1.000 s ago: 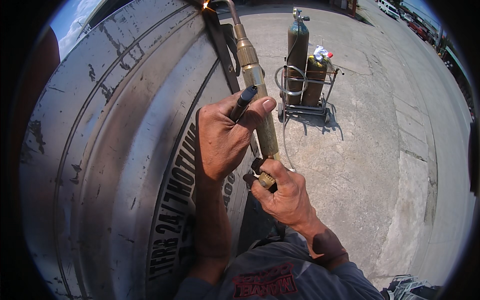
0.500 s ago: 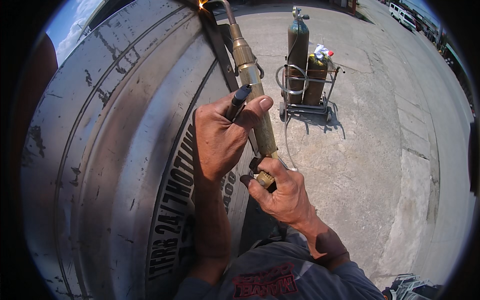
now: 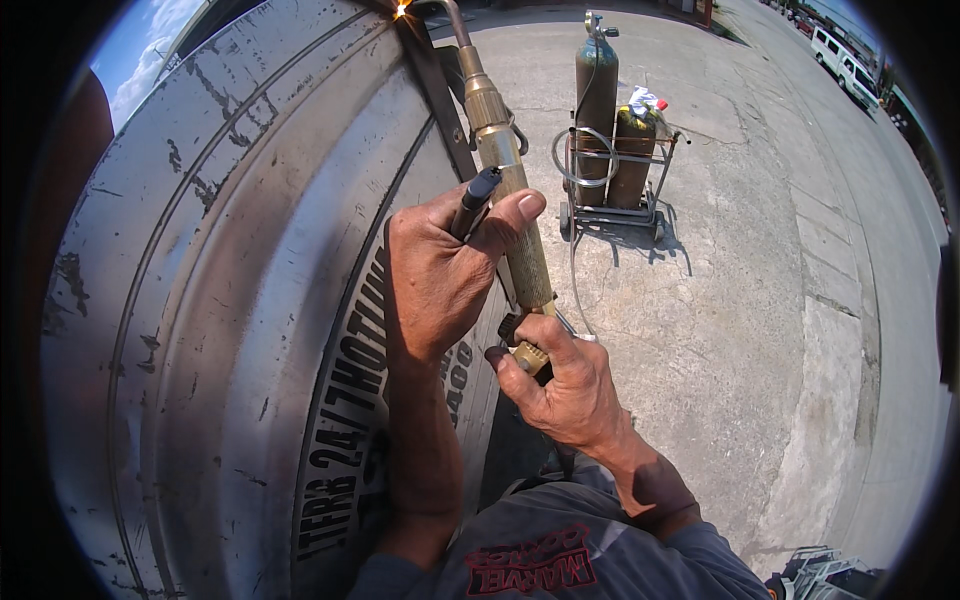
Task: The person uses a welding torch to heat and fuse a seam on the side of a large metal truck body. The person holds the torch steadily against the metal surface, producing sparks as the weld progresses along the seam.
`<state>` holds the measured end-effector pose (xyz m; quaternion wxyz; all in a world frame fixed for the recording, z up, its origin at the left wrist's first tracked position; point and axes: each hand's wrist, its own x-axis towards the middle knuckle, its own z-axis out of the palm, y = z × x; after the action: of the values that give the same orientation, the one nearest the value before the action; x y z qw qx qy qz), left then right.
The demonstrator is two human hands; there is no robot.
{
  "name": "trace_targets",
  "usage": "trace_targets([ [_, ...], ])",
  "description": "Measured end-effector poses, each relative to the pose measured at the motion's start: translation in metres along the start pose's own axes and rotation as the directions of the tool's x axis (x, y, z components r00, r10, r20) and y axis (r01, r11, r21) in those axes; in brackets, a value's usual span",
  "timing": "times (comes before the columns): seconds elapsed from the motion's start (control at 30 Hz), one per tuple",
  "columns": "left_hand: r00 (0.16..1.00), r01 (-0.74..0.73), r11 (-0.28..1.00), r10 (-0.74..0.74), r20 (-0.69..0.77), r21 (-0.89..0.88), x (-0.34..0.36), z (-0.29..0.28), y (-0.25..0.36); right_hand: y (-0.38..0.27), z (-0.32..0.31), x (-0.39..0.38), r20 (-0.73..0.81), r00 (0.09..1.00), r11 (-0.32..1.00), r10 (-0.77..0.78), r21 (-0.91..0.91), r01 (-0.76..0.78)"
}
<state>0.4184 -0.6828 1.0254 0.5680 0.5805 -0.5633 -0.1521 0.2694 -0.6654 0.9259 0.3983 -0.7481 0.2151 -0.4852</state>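
Against the curved grey tank [image 3: 200, 330] on my left, I have both hands on a brass torch [image 3: 505, 190]. It runs up and away from me, its thin bent tip reaching the top edge of the tank, where a small bright flame [image 3: 403, 9] burns against a dark metal strip [image 3: 440, 95].

My left hand [image 3: 440, 275] wraps the middle of the torch body, fingers curled tight around it, thumb laid across the brass. The same hand also pins a black pen-like stick [image 3: 475, 200] that pokes up between thumb and forefinger.

My right hand [image 3: 565, 385] sits lower, at the rear end of the torch. Its thumb and forefinger pinch the small brass knob [image 3: 528, 355] there; the other fingers are folded in underneath.

Well apart on the concrete yard [image 3: 760, 300] stands a cart [image 3: 610, 190] with two gas cylinders, a tall green one [image 3: 596, 85] and a shorter olive one [image 3: 634, 150]. Hose [image 3: 572, 270] loops from it toward me.
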Motion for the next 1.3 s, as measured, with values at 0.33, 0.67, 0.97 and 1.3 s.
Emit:
trace_targets([
  [0.33, 1.0, 0.007, 1.0, -0.007, 0.0, -0.011, -0.0004, -0.0004, 0.0037, -0.0013, 0.0004, 0.0005, 0.007, 1.0, 1.0, 0.006, 0.001, -0.006],
  [0.67, 1.0, -0.001, 1.0, 0.001, -0.001, -0.009, -0.0002, -0.0011, 0.0027, -0.0023, -0.0002, 0.0004, 0.023, 0.999, 0.999, 0.033, 0.0, -0.033],
  [0.97, 1.0, -0.005, 1.0, 0.005, 0.003, -0.021, 0.0004, -0.0008, 0.0018, -0.001, 0.0002, 0.0013, 0.021, 1.0, 1.0, 0.008, -0.001, -0.008],
  [1.3, 1.0, 0.002, 1.0, -0.002, 0.006, 0.006, 0.0004, -0.0033, 0.0016, -0.0042, 0.0015, 0.0013, -0.002, 1.0, 1.0, 0.021, 0.005, -0.021],
])
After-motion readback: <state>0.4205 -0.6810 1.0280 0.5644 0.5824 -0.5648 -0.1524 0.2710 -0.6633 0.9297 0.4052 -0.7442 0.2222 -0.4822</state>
